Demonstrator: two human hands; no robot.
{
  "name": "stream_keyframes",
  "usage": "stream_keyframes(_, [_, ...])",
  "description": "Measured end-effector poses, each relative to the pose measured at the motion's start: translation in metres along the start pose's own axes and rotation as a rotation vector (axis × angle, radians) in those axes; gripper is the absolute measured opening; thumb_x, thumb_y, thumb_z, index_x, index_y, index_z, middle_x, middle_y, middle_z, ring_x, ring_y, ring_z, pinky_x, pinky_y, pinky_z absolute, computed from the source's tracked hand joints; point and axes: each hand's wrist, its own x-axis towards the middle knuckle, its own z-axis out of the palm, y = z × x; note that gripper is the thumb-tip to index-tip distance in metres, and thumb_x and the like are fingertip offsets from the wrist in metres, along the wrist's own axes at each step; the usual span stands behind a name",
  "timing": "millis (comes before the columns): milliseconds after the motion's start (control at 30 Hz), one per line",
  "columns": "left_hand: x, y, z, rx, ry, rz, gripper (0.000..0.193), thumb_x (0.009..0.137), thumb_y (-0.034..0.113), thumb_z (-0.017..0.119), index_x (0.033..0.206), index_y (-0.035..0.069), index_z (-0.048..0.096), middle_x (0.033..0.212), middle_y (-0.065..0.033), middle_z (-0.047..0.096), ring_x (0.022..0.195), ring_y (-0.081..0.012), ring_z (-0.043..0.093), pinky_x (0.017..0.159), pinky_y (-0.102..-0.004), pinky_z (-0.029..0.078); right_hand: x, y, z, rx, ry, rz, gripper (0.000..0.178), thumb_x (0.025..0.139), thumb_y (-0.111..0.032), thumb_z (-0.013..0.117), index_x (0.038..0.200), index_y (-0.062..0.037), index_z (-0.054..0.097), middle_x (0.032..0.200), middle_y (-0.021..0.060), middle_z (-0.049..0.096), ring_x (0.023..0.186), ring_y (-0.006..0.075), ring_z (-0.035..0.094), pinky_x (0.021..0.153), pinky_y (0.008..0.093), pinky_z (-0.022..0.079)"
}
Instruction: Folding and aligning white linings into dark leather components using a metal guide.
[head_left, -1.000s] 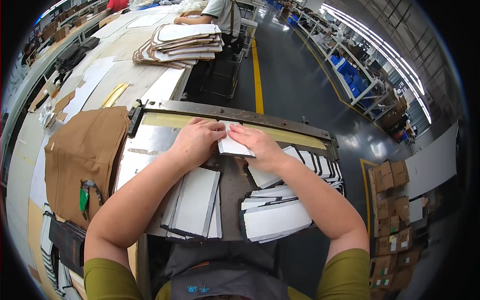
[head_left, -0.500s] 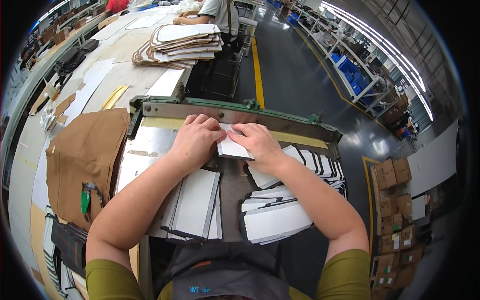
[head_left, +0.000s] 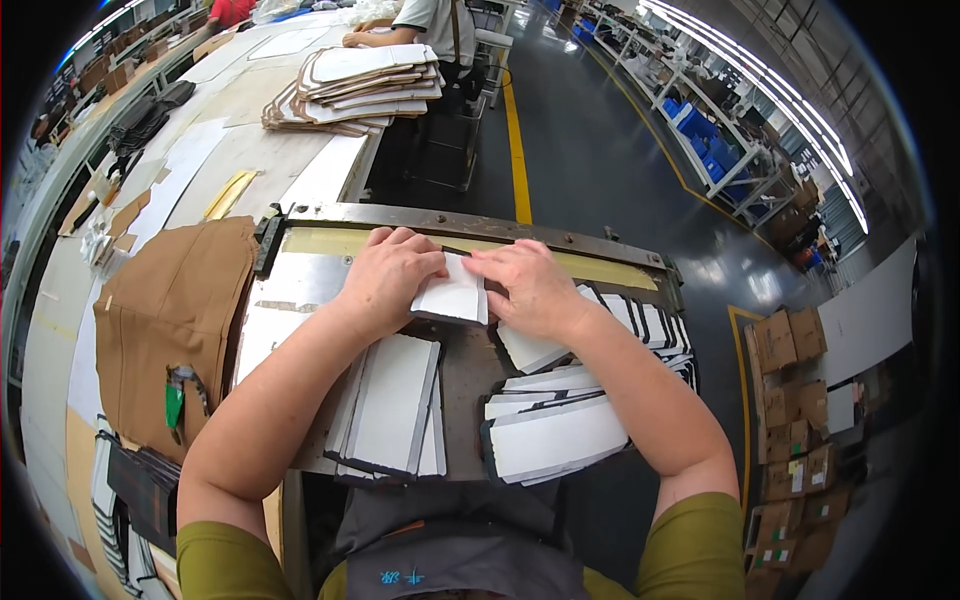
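Here, at frame centre, the left hand and right hand both pinch a small white card piece over the metal surface; white stacks lie just below.

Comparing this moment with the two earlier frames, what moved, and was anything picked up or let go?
Little changed. Both hands, left hand and right hand, keep hold of the small white piece at the machine's bar; the fingertips have drawn slightly closer together on its upper edge. Nothing was let go. The white stacks in front and the brown sheet lie as before.
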Motion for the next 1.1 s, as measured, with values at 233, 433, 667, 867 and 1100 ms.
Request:
stream_keyframes(233, [0.0, -0.016, -0.025, -0.017, 0.31, 0.265, 0.04, 0.055, 0.007, 0.076, 0.094, 0.009, 0.073, 0.108, -0.0041, 0.073, 0.112, -0.0251, 0.063, 0.101, -0.0396, 0.042, -0.008, -0.001, -0.053, -0.057, -0.221, 0.105, 0.051, 0.085, -0.012, 0.066, 0.136, -0.0136, 0.059, 0.123, 0.0138, 0.067, 0.118, 0.0281, 0.062, 0.106, 0.0407, 0.044])
stream_keyframes(433, [-0.034, 0.031, -0.087, 0.088, -0.016, 0.312, 0.029, 0.066, 0.0, 0.067, 0.094, 0.007, 0.071, 0.103, -0.007, 0.072, 0.107, -0.0275, 0.064, 0.103, -0.0418, 0.043, -0.046, -0.022, -0.078, -0.211, -0.696, 0.165, 0.07, 0.077, 0.006, 0.063, 0.143, -0.0142, 0.052, 0.141, 0.0137, 0.055, 0.124, 0.0329, 0.058, 0.105, 0.0422, 0.046])
stream_keyframes(667, [-0.078, 0.037, -0.081, 0.031, -0.286, 0.167, 0.031, 0.082, -0.006, 0.06, 0.109, 0.003, 0.072, 0.12, -0.0099, 0.068, 0.115, -0.0277, 0.059, 0.105, -0.0384, 0.045, -0.069, -0.003, -0.051, -0.176, -0.35, 0.088, 0.058, 0.084, -0.006, 0.065, 0.141, -0.0081, 0.053, 0.142, 0.0193, 0.053, 0.127, 0.0337, 0.054, 0.107, 0.0403, 0.044])
stream_keyframes(867, [-0.07, 0.055, -0.005, 0.031, -0.005, 0.085, 0.025, 0.087, 0.003, 0.064, 0.111, 0.003, 0.07, 0.11, -0.0094, 0.061, 0.105, -0.029, 0.056, 0.095, -0.0373, 0.048, -0.068, 0.008, -0.051, 0.17, -0.162, 0.15, 0.03, 0.09, -0.011, 0.059, 0.117, -0.0025, 0.067, 0.117, 0.0121, 0.069, 0.109, 0.0335, 0.063, 0.094, 0.0406, 0.05])
stream_keyframes(1100, [-0.073, 0.058, -0.004, 0.082, 0.062, 0.132, 0.027, 0.085, 0.005, 0.067, 0.112, 0.005, 0.071, 0.106, -0.0091, 0.061, 0.1, -0.027, 0.055, 0.091, -0.0365, 0.048, -0.038, 0.009, -0.096, 0.557, 0.436, 0.327, 0.019, 0.092, -0.017, 0.07, 0.095, 0.001, 0.073, 0.077, 0.0082, 0.07, 0.063, 0.0094, 0.06, 0.057, 0.0304, 0.047])
